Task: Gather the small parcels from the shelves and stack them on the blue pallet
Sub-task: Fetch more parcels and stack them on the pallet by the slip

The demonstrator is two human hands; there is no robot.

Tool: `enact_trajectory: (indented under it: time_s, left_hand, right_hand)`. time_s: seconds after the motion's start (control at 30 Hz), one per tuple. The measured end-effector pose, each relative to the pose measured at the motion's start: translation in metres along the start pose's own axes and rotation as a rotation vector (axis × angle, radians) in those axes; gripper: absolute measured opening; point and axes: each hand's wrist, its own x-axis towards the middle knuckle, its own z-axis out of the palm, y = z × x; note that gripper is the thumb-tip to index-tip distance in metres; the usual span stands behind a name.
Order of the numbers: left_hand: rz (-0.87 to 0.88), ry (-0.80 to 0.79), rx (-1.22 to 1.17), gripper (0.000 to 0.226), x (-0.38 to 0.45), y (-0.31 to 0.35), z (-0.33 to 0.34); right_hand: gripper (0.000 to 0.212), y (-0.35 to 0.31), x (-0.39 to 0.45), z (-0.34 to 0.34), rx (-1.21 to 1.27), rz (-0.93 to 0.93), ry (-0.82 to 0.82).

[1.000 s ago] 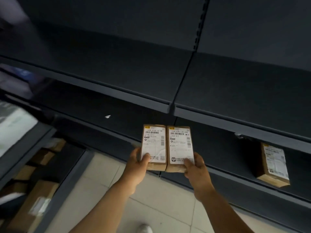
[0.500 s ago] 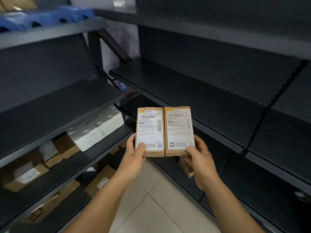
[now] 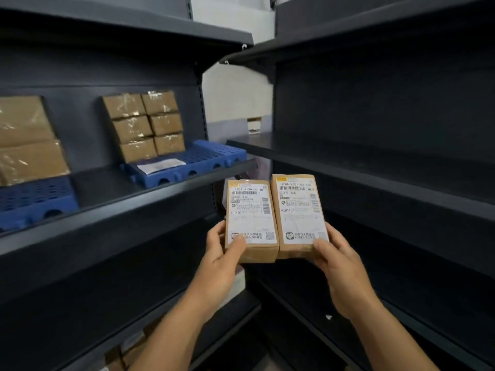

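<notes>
Two small brown parcels with white shipping labels are held side by side in front of me. My left hand point(image 3: 222, 253) grips the left parcel point(image 3: 250, 218) at its lower end. My right hand point(image 3: 337, 261) grips the right parcel point(image 3: 298, 214) the same way. A blue pallet point(image 3: 203, 159) lies on the left shelf, up and to the left of the parcels. Several brown parcels point(image 3: 144, 124) are stacked on its back part, and a flat white packet point(image 3: 160, 165) lies on its front.
A second blue pallet point(image 3: 32, 202) with bigger brown boxes point(image 3: 26, 140) sits at the far left of the same shelf. Dark metal shelves point(image 3: 375, 167) stand on the right. More boxes point(image 3: 126, 354) show on a low shelf at the bottom left.
My view has swung left and up from the right-hand shelves to the corner. The blue pallet with its stack has come into sight. Both hands keep holding the two parcels.
</notes>
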Motion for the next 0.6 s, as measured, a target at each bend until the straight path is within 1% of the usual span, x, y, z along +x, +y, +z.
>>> enact_trajectory:
  time_s: [0.1, 0.2, 0.33, 0.47, 0.53, 0.6]
  left_hand:
    - [0.043, 0.039, 0.015, 0.041, 0.014, 0.027, -0.019]
    - [0.087, 0.075, 0.002, 0.049, 0.031, 0.052, -0.031]
    - [0.119, 0.136, -0.047, 0.061, 0.058, 0.077, -0.042]
    - [0.153, 0.217, -0.053, 0.060, 0.093, 0.099, -0.050]
    - [0.177, 0.256, -0.071, 0.058, 0.113, 0.109, -0.051]
    - [0.179, 0.285, -0.093, 0.055, 0.137, 0.116, -0.050]
  right_hand:
    - [0.033, -0.026, 0.015, 0.016, 0.020, -0.042, -0.034]
    - [0.029, -0.050, 0.034, 0.028, 0.026, -0.075, -0.053]
    - [0.036, -0.073, 0.067, 0.045, 0.072, -0.104, -0.070]
    - [0.035, -0.085, 0.114, 0.058, 0.066, -0.115, -0.077]
    - [0.038, -0.086, 0.146, 0.063, 0.018, -0.118, -0.059]
    - [0.039, -0.085, 0.181, 0.070, -0.046, -0.120, -0.077]
